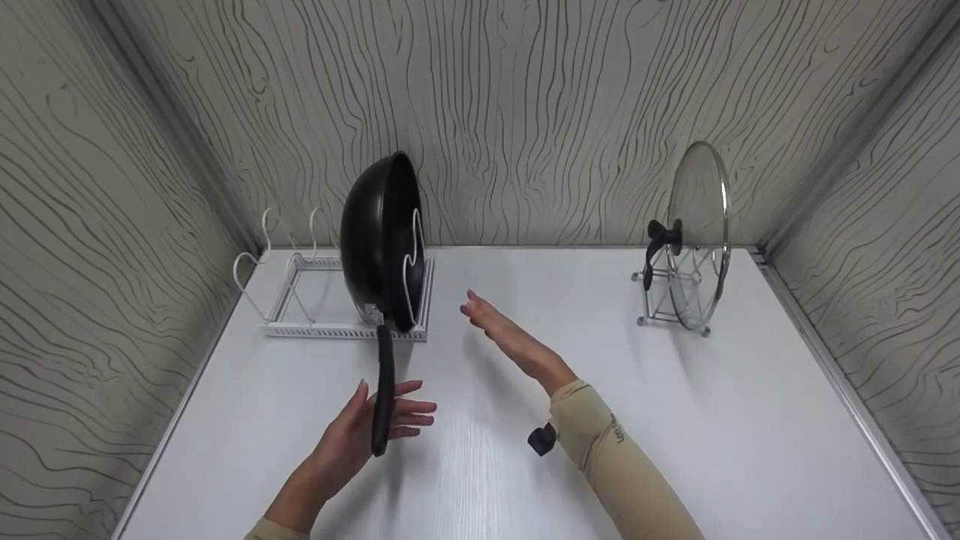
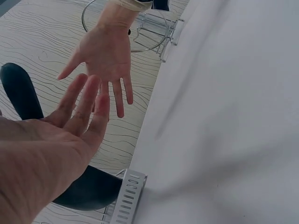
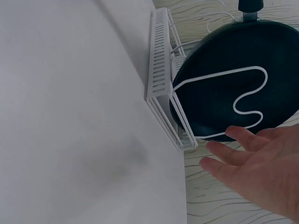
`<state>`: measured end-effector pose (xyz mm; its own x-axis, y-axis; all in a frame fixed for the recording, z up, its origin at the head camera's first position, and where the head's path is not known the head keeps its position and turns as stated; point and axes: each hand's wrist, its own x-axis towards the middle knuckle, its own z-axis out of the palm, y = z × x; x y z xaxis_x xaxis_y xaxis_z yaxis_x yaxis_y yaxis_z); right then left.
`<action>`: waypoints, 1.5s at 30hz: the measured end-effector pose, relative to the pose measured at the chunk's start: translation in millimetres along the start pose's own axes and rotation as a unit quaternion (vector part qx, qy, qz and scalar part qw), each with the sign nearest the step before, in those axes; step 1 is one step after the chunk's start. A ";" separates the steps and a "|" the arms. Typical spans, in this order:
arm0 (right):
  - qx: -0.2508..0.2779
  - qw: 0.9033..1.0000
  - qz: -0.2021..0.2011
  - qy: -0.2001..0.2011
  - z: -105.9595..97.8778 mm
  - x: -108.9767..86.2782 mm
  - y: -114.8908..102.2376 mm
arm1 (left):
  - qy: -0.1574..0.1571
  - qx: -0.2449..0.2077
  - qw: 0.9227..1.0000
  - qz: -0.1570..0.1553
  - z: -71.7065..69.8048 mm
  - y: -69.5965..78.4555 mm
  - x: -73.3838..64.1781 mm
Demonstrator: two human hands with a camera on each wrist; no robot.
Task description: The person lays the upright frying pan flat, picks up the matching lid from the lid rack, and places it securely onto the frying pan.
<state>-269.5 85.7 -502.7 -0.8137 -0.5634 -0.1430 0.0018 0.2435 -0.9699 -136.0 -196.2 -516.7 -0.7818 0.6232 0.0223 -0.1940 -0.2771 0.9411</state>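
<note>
On the counter [image 1: 487,465], pan [image 1: 379,240] racked; both hands' grip open, left hand [image 1: 375,427] beside handle [image 1: 383,390], right hand [image 1: 506,337] clear. Next seems withdrawal.

We count one black pan [image 1: 379,232], one white wire rack [image 1: 341,328] and one glass lid [image 1: 699,225]. One lid stand [image 1: 660,296] and two hands complete our tally.

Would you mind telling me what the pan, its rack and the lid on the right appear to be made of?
Pan: dark metal with a matte, probably non-stick coating; its handle looks like black plastic.
Rack: thin wire, apparently metal coated glossy white, with a slotted base.
Lid: clear glass, see-through, with a shiny metal rim and a black knob.
</note>
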 end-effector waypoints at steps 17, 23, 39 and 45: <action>0.188 0.980 0.039 -0.051 47.7 27.8 -26.5 | 0.136 -0.104 0.984 -0.058 29.9 13.1 1.7; 0.224 0.972 0.044 -0.060 58.0 36.7 -34.8 | 0.194 -0.076 0.975 -0.076 37.1 12.5 3.9; 0.218 0.973 0.071 0.005 77.7 34.4 -42.8 | 0.223 -0.053 0.968 -0.101 41.3 10.3 8.5; 0.217 0.971 0.099 -0.022 89.1 38.0 -38.4 | 0.228 -0.051 0.966 -0.107 40.3 9.4 7.9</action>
<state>-248.7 -15.3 -488.5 -0.7465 -0.5758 -0.3334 0.4075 0.0004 -0.9132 -120.2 -164.4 -494.1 -0.8920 0.2947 -0.3426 -0.4204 -0.2629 0.8684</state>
